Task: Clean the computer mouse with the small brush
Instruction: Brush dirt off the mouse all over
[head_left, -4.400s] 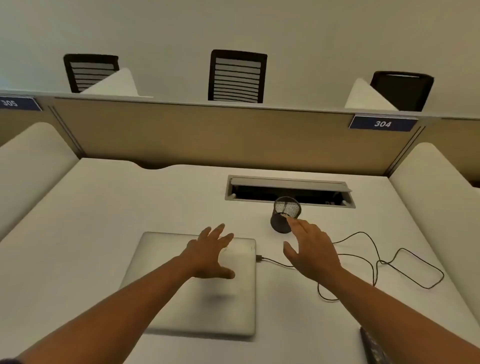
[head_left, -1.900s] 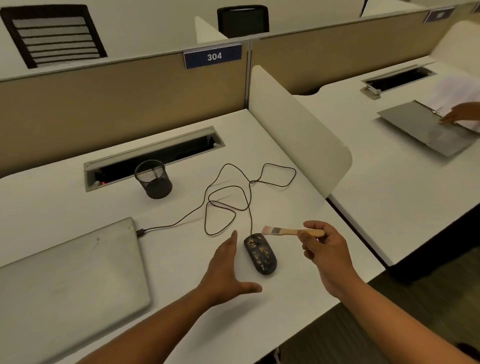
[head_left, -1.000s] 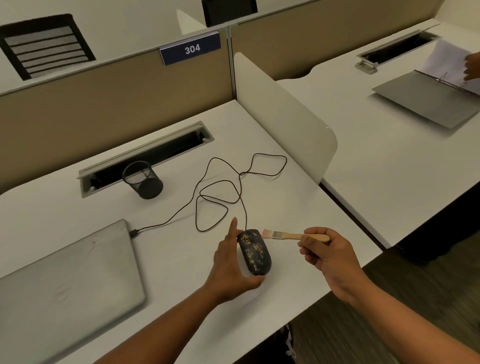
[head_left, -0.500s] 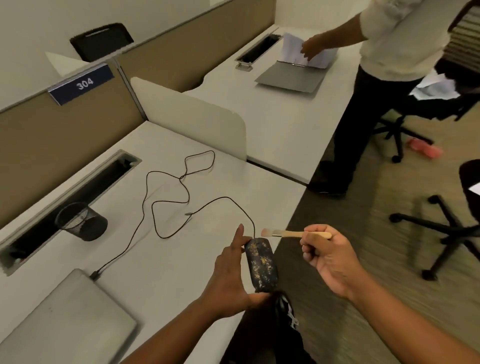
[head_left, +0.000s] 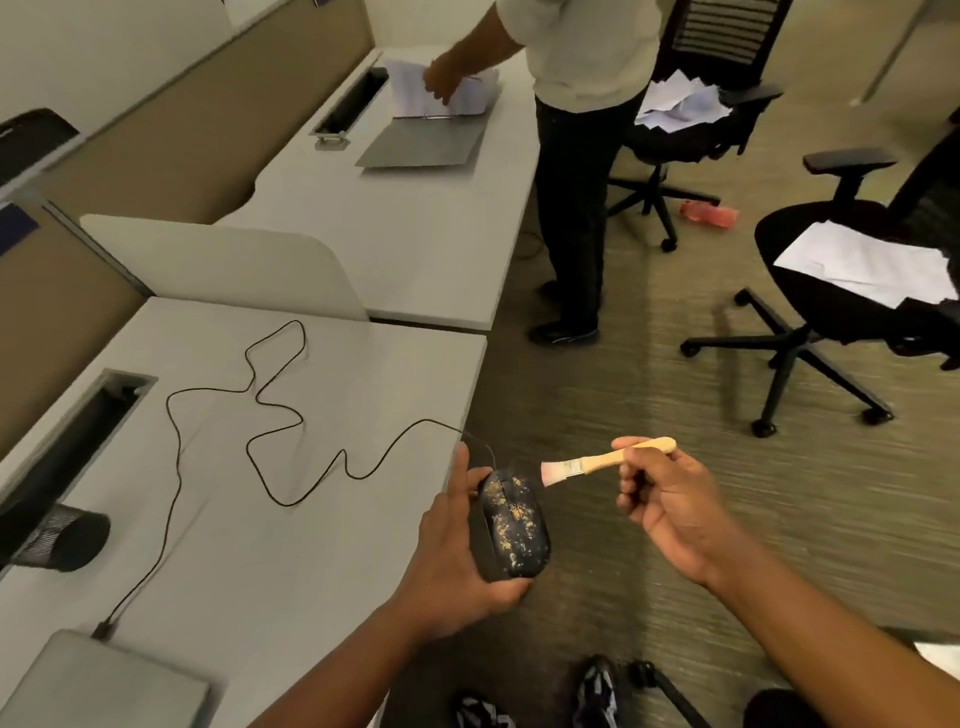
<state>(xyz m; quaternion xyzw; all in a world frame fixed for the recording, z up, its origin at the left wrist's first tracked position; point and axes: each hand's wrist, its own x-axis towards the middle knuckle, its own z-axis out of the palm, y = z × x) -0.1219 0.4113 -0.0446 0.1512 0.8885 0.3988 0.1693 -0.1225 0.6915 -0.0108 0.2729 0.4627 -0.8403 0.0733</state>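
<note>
A black computer mouse (head_left: 511, 525), flecked with yellowish crumbs, is held off the right edge of the white desk (head_left: 291, 519), over the carpet. My left hand (head_left: 457, 551) grips it from the left and underneath. Its black cable (head_left: 270, 421) snakes back across the desk to a closed grey laptop (head_left: 104, 686). My right hand (head_left: 670, 499) pinches the wooden handle of a small brush (head_left: 597, 462). The pink bristles point left and sit just beside the mouse's front right corner.
A black mesh cup (head_left: 57, 535) stands at the desk's left by a cable slot (head_left: 78, 426). Another person (head_left: 576, 156) stands at the neighbouring desk, handling papers. Two office chairs (head_left: 852, 291) with loose papers stand on the carpet to the right. Shoes (head_left: 592, 696) show below.
My left hand took hold of the mouse and lifted it off the desk past the right edge. My view swung right. The brush stayed in my right hand, close to the mouse.
</note>
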